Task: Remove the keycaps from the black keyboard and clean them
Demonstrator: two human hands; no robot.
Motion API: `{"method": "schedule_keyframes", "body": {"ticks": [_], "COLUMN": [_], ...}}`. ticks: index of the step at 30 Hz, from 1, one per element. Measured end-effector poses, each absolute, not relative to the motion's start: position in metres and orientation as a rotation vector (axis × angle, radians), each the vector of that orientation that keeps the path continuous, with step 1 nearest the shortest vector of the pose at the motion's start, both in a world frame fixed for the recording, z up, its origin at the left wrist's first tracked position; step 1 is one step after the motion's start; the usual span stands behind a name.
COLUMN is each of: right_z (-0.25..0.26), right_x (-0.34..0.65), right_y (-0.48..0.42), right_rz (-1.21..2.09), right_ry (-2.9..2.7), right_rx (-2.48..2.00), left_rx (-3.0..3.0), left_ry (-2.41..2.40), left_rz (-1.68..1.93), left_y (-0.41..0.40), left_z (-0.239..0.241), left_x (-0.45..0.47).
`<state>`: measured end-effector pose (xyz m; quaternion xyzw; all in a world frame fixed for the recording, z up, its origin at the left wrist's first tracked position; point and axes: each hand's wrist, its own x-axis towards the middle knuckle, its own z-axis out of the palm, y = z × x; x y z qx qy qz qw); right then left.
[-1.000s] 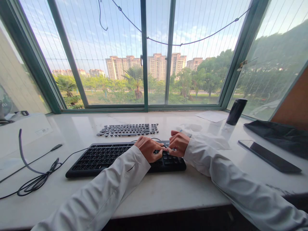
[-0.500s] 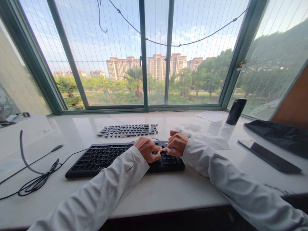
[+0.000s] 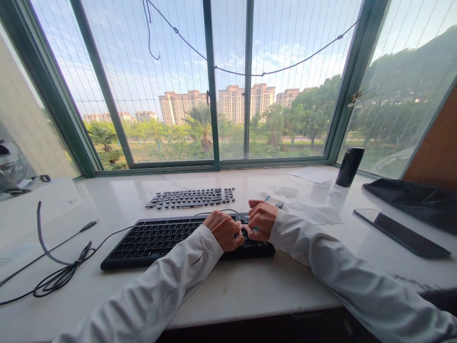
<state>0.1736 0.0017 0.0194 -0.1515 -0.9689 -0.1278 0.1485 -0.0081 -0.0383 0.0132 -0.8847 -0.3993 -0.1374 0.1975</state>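
A black keyboard (image 3: 157,237) lies on the white sill-like desk (image 3: 232,286), its cable running off to the left. Both my hands rest on its right end, in white sleeves. My left hand (image 3: 225,229) is curled, knuckles up, fingertips pressed down among the keys. My right hand (image 3: 262,219) is curled too, and its fingertips meet those of the left in a pinch over the keys. What they grip is hidden. Behind the keyboard lies a flat spread of loose black keycaps (image 3: 191,197), set out in keyboard order.
Coiled black cable (image 3: 60,276) lies at the left, with a white box (image 3: 43,202) behind it. To the right are a clear plastic sheet (image 3: 310,209), a dark phone (image 3: 402,233), a black tumbler (image 3: 350,166), a sheet of paper (image 3: 314,174) and dark cloth (image 3: 421,202). Windows close off the back.
My hands have stayed at the keyboard's right end, with the fingers drawing closer together and lower on the keys. The camera has tipped slightly.
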Motion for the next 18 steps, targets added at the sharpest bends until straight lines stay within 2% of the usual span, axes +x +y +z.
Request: {"method": "schedule_keyframes", "body": {"ticks": [10, 18], "right_z": [0.015, 0.013], "right_x": [0.170, 0.173], "right_y": [0.001, 0.013], "right_rz": [-0.486, -0.241], "right_ry": [-2.810, -2.682], "right_rx": [-0.337, -0.595], "left_rx": [-2.507, -2.481], "left_ry": [-0.977, -1.195], "left_rz": [-0.370, -0.567], "left_y": [-0.038, -0.033], "left_z": [0.006, 0.007], "left_x": [-0.005, -0.013]}}
